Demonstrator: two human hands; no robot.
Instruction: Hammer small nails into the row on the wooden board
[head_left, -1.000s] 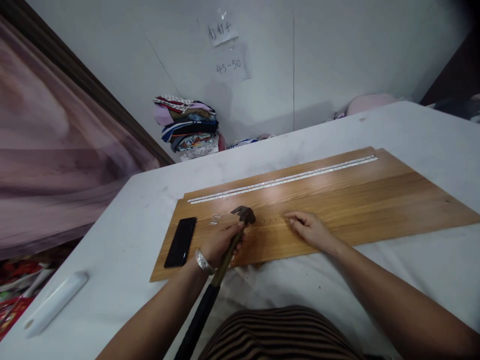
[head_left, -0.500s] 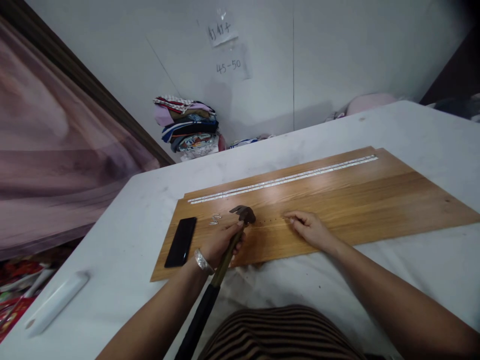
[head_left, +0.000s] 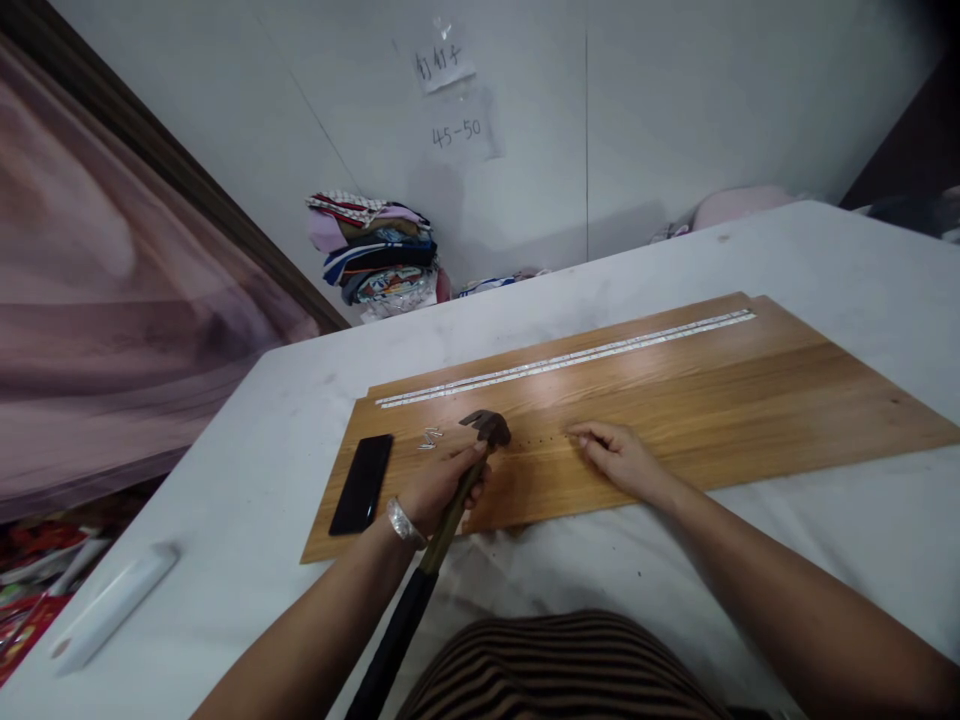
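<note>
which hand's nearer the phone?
Left. The left hand, wrapped around the hammer, is a little to the right of the phone; the right hand is farther right, over the board, beyond the hammer.

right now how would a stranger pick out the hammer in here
On the white table lies a long wooden board. Over its left half, the left hand grips the hammer close to its head. Its dark claw and long, partly black handle set it apart from the flat phone.
</note>
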